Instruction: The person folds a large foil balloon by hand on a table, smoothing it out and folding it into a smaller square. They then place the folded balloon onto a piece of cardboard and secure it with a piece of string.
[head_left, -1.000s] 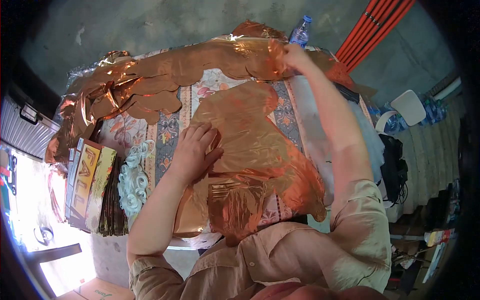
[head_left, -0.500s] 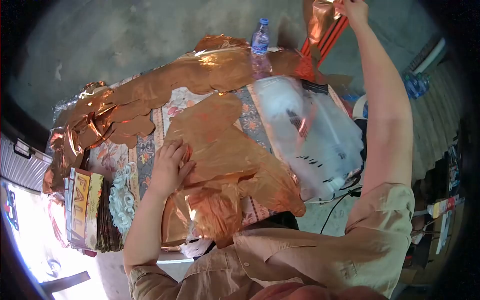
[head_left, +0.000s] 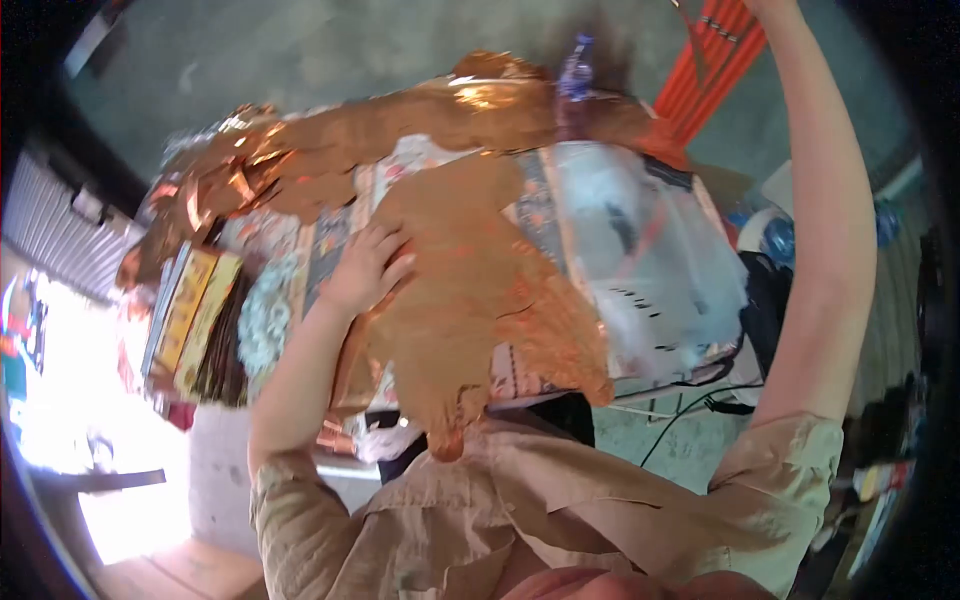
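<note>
With its fingers loosely spread, the left hand (head_left: 368, 268) rests open on the copper foil sheet (head_left: 450, 245), which lies over the patterned cloth (head_left: 535, 190). The right hand (head_left: 768, 5) is mostly cut off above; its grip cannot be told.

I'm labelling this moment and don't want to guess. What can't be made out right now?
All in the head view:
Right hand: mostly cut off by the top edge; finger pose and grip cannot be told.
Left hand: its palm is hidden by its own back.
Water bottle: label blurred.
Yellow-fronted packet: lettering blurred.
Patterned tablecloth: partly hidden under copper-coloured foil.
</note>
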